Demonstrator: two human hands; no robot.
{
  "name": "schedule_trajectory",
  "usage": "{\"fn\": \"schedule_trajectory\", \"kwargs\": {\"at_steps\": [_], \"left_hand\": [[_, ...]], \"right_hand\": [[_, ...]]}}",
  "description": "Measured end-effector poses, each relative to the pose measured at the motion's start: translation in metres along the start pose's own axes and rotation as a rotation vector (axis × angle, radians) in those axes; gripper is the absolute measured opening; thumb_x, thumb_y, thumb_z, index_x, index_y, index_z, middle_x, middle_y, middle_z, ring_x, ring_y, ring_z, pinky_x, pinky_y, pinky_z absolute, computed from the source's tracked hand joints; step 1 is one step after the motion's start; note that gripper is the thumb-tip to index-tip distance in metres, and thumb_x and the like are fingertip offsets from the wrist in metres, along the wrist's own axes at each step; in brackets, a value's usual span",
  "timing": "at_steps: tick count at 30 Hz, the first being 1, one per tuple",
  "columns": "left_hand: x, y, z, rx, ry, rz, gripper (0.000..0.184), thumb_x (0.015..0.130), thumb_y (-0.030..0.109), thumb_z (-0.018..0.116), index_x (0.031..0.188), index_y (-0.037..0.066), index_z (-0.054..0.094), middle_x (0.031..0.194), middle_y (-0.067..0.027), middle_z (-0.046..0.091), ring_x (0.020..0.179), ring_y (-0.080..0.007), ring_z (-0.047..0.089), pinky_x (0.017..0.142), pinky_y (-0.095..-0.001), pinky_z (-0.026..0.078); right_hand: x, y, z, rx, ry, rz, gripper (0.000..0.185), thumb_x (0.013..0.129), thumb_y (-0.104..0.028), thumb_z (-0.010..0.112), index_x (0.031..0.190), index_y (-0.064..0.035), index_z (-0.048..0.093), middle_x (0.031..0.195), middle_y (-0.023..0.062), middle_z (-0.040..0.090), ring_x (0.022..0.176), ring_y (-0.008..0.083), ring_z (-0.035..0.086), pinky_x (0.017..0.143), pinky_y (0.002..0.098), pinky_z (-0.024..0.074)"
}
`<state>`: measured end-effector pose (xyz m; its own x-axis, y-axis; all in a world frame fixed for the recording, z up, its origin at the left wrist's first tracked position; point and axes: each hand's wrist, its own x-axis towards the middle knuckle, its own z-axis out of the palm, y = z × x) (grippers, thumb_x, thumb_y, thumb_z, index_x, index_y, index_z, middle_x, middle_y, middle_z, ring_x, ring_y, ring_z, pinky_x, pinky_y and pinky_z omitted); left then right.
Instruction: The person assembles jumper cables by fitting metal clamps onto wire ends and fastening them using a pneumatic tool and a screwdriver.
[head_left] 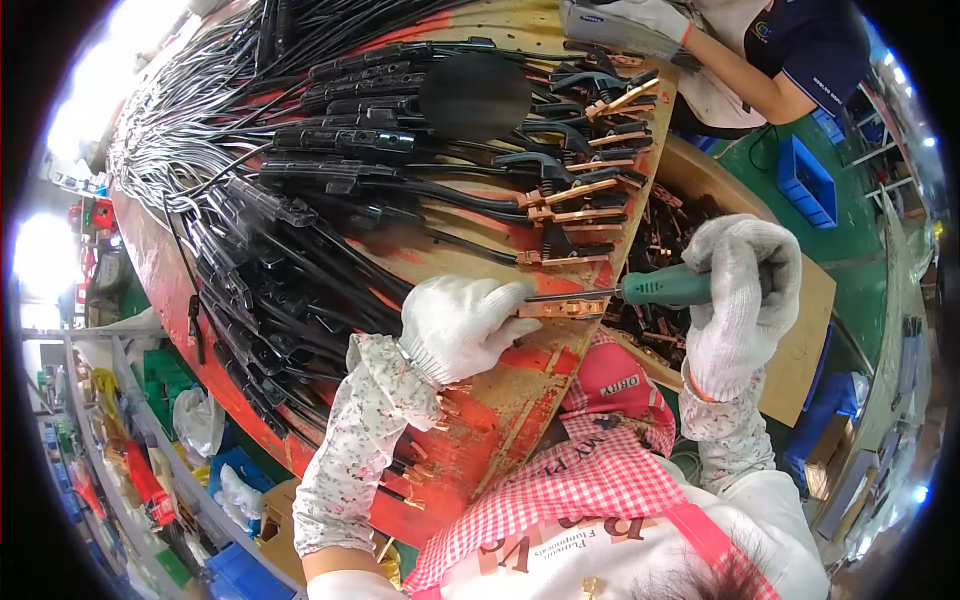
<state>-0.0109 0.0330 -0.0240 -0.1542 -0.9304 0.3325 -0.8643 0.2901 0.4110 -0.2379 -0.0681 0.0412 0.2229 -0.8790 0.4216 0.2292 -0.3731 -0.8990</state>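
My left hand (455, 325), in a white knit glove, is closed at the table's edge around the near end of a copper clamp piece (566, 309). My right hand (745, 290), gloved too, grips the green handle of a screwdriver (668, 287). The screwdriver's thin shaft lies level just above the copper piece, and its tip reaches the fingers of my left hand. Whether the tip sits on a screw is hidden. Beyond my hands, black clamps with copper jaws (570, 215) lie in a row on their cables.
Bundles of black cables (290, 255) cover much of the worn red and yellow table (530, 375). A cardboard box (795, 345) of copper and black parts stands against its right edge. At the top right, a co-worker's gloved hand (650, 18) is over the table. A blue crate (806, 183) stands behind.
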Motion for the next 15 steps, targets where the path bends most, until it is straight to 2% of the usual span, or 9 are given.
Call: {"fn": "schedule_trajectory", "kwargs": {"at_steps": [2,15], "left_hand": [[0.0009,0.0011,-0.0014,-0.01,-0.02,-0.022,0.03,0.077,0.027,0.079,0.102,0.012,0.07,0.074,-0.0064,0.067,0.067,-0.0301,0.066,0.057,-0.0406,0.049],[0.0024,0.001,-0.0026,-0.047,-0.023,-0.021,0.032,0.077,0.026,0.08,0.103,0.012,0.069,0.071,-0.0067,0.065,0.064,-0.0305,0.065,0.055,-0.0413,0.048]], "right_hand": [[-0.0018,0.0019,-0.0012,0.016,-0.002,0.014,0.013,0.095,0.002,0.06,0.105,-0.0041,0.055,0.097,0.0101,0.067,0.084,0.0149,0.065,0.075,0.0283,0.0537],[-0.0073,-0.0019,-0.0054,-0.063,-0.026,0.029,0.013,0.095,0.001,0.061,0.104,-0.0043,0.054,0.098,0.0116,0.066,0.084,0.0167,0.064,0.077,0.0308,0.0537]]}}
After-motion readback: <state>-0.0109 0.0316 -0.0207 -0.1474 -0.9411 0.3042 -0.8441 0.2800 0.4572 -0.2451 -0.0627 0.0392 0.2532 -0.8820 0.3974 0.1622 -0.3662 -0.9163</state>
